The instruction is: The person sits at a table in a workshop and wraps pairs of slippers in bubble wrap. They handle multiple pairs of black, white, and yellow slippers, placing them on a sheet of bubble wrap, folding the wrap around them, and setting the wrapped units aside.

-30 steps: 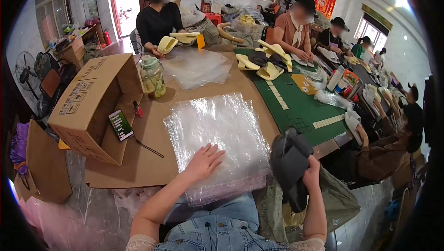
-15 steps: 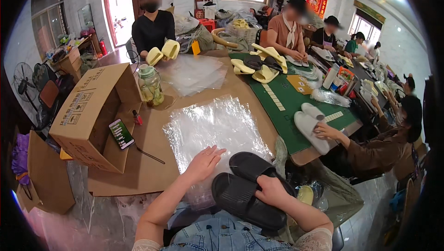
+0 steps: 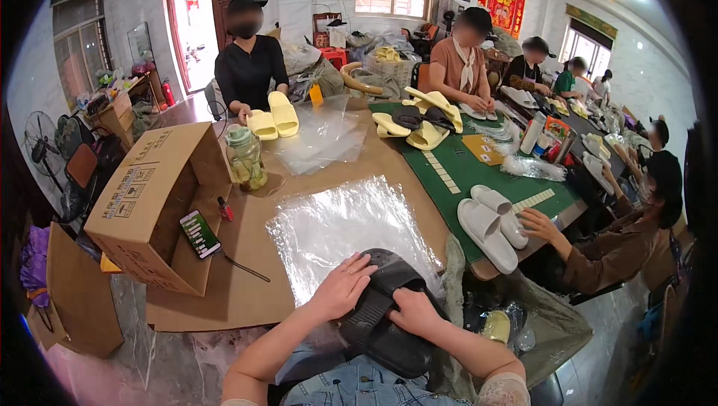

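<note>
My right hand (image 3: 415, 312) is closed around the straps of a pair of black slide slippers (image 3: 404, 350), held low over the near edge of the table. My left hand (image 3: 342, 288) rests against the left side of the slippers with its fingers stretched out. Beneath and beyond both hands lies a stack of clear plastic bags (image 3: 340, 215), shiny and flat on the brown cardboard. The slippers' toe end covers the lower right part of that stack.
An open cardboard box (image 3: 142, 197) stands at left, with a phone (image 3: 200, 234) and a glass jar (image 3: 245, 158) beside it. Yellow and black slippers (image 3: 426, 122) and grey slippers (image 3: 486, 230) lie on a green mat (image 3: 449, 197). Co-workers sit around, one holding yellow slippers (image 3: 273, 118).
My right hand has moved the black slippers slightly left, and my left hand has come against them. Across the table, a co-worker lowered the yellow slippers; another's hand left the grey pair.
</note>
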`<state>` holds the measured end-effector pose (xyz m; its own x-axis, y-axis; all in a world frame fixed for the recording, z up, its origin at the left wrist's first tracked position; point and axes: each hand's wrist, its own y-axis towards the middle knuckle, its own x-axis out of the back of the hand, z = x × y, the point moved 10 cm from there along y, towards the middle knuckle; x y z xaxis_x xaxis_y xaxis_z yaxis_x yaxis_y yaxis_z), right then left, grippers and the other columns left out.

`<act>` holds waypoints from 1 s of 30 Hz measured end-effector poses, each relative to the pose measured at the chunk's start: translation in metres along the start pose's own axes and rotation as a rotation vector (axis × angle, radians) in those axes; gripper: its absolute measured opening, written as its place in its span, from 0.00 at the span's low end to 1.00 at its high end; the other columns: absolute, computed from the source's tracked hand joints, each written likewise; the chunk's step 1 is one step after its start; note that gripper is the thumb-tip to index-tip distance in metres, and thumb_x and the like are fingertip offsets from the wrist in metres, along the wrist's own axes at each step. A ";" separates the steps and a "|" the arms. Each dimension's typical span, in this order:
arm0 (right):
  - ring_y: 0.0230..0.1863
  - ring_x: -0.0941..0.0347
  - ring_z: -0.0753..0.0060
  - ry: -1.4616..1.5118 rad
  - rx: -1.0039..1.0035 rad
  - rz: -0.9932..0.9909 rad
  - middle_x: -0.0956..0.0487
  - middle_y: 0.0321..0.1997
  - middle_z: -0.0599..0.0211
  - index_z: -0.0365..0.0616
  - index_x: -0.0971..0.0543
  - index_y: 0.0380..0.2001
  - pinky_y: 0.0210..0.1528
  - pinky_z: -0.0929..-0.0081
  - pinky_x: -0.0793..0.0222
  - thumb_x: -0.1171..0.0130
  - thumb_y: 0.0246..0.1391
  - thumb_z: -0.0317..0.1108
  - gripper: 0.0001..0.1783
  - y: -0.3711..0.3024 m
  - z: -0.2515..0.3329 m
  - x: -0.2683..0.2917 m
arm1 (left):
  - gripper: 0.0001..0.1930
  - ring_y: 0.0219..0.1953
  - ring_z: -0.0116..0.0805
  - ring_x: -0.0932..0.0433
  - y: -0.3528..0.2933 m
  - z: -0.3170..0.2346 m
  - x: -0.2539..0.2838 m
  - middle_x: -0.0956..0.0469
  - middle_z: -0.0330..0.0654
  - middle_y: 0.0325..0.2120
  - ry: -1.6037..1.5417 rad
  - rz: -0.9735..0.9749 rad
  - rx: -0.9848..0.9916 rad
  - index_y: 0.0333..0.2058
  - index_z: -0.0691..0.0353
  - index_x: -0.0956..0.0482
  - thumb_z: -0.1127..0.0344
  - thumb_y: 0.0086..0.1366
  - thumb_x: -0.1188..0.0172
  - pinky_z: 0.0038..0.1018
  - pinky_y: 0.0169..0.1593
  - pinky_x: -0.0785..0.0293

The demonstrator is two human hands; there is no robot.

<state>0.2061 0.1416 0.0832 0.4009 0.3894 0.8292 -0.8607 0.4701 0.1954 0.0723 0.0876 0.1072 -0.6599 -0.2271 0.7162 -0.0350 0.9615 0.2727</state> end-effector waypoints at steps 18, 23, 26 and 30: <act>0.34 0.23 0.36 -0.028 -0.001 -0.355 0.23 0.31 0.44 0.38 0.29 0.32 0.36 0.45 0.26 0.37 0.54 0.39 0.15 0.109 -0.022 -0.032 | 0.22 0.74 0.57 0.45 -0.026 -0.059 0.007 0.38 0.54 0.69 -0.223 0.093 -0.144 0.65 0.66 0.31 0.65 0.77 0.59 0.44 0.75 0.51; 0.40 0.21 0.38 -0.120 -0.129 -0.405 0.21 0.37 0.42 0.38 0.27 0.39 0.41 0.47 0.25 0.38 0.56 0.40 0.17 0.128 -0.047 -0.061 | 0.25 0.75 0.55 0.48 -0.034 -0.035 -0.004 0.40 0.54 0.71 -0.137 0.131 -0.182 0.67 0.65 0.33 0.60 0.77 0.56 0.44 0.75 0.51; 0.42 0.22 0.35 -0.093 -0.199 -0.282 0.22 0.41 0.41 0.37 0.28 0.44 0.44 0.45 0.25 0.36 0.56 0.44 0.22 0.130 -0.057 -0.064 | 0.31 0.76 0.54 0.50 -0.028 -0.016 0.013 0.45 0.52 0.73 -0.285 0.089 -0.246 0.69 0.61 0.35 0.50 0.74 0.48 0.45 0.75 0.52; 0.44 0.23 0.33 -0.040 -0.064 -0.262 0.23 0.42 0.41 0.37 0.30 0.45 0.45 0.45 0.26 0.34 0.55 0.45 0.25 0.125 -0.048 -0.057 | 0.35 0.75 0.56 0.48 -0.016 0.051 0.046 0.44 0.52 0.73 0.087 -0.232 -0.033 0.68 0.52 0.33 0.47 0.67 0.38 0.45 0.74 0.48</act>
<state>0.0908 0.2167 0.0356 0.5935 0.2164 0.7752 -0.7069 0.6007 0.3735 0.0040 0.0694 0.1029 -0.5700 -0.4551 0.6841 -0.1529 0.8768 0.4559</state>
